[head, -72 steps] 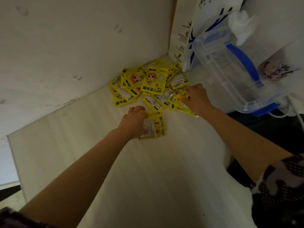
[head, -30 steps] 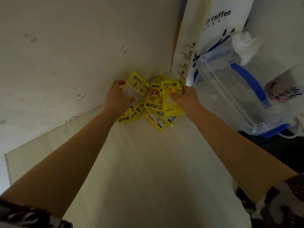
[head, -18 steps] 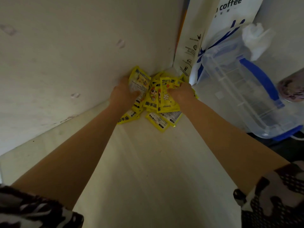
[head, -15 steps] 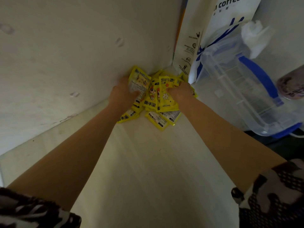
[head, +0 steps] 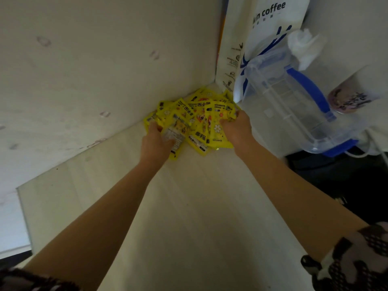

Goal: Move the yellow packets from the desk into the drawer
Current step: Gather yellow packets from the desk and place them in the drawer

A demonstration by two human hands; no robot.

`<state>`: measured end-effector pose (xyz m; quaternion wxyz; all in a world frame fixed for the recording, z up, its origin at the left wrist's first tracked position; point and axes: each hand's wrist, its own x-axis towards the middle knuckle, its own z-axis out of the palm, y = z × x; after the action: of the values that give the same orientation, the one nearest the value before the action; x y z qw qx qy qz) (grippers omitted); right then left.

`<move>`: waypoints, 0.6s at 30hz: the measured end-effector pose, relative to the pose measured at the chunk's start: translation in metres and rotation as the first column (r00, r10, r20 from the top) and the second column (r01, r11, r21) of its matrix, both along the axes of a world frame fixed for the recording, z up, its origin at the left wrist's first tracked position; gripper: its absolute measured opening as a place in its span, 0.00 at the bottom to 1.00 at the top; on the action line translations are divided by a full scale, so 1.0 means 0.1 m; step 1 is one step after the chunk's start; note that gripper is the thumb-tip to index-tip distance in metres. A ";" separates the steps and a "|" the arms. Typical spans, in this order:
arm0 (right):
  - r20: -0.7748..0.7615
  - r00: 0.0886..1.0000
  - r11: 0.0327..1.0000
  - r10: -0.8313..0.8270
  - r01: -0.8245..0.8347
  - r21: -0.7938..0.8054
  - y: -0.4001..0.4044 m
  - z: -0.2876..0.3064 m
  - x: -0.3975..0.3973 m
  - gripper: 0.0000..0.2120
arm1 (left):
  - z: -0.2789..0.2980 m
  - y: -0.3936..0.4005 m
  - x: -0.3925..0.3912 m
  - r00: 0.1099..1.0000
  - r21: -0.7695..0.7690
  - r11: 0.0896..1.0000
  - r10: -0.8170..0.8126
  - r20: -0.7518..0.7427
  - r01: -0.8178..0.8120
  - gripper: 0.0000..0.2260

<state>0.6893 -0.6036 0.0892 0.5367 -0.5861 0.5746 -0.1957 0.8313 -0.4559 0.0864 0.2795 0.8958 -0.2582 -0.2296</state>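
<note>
A heap of several yellow packets (head: 197, 114) with cartoon prints lies bunched in the far corner of the pale desk (head: 189, 206), against the wall. My left hand (head: 155, 141) grips the packets at the heap's left front edge, fingers curled round them. My right hand (head: 237, 129) grips the packets on the right side, fingers tucked under their edges. Both hands squeeze the heap between them. No drawer is in view.
A white paper coffee bag (head: 262, 28) stands right behind the heap. A clear plastic box with a blue handle (head: 294, 97) sits to the right, a printed cup (head: 346, 99) beside it. The white wall (head: 84, 70) bounds the desk on the left.
Both hands have gathered the spread packets into a tight heap in the corner; since half a second ago the hands sit slightly lower and nearer, still gripping the heap's sides.
</note>
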 end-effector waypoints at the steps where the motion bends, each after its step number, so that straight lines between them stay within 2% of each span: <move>1: 0.019 1.000 1.000 -0.011 0.010 0.018 0.07 0.06 -0.07 0.21 | 0.01 0.07 -0.06 0.999 -0.001 1.000 0.028 -0.035 -0.028 0.21; 6: -0.034 0.999 1.000 0.009 -0.008 0.016 0.43 0.25 -0.43 0.10 | 0.07 0.45 -0.41 0.940 -0.035 0.972 0.215 -0.266 -0.233 0.18; 10: -0.036 0.998 0.998 0.043 -0.041 0.055 0.79 0.33 -0.76 0.09 | 0.09 0.78 -0.76 0.871 -0.061 0.940 0.285 -0.399 -0.336 0.16; 14: 0.060 0.998 0.988 0.016 -0.025 0.151 1.15 0.39 -1.10 0.07 | 0.04 1.14 -1.11 0.771 -0.074 0.913 0.292 -0.566 -0.401 0.14; 18: 0.171 0.985 0.966 -0.024 -0.021 0.257 1.48 0.44 -1.40 0.06 | 0.00 1.45 -1.41 0.715 -0.066 0.903 0.290 -0.637 -0.425 0.09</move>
<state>0.5491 -0.4560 0.1330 0.6560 -0.4915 0.5470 -0.1698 0.6908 -0.3112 0.0867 0.4787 0.7708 0.0031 -0.4203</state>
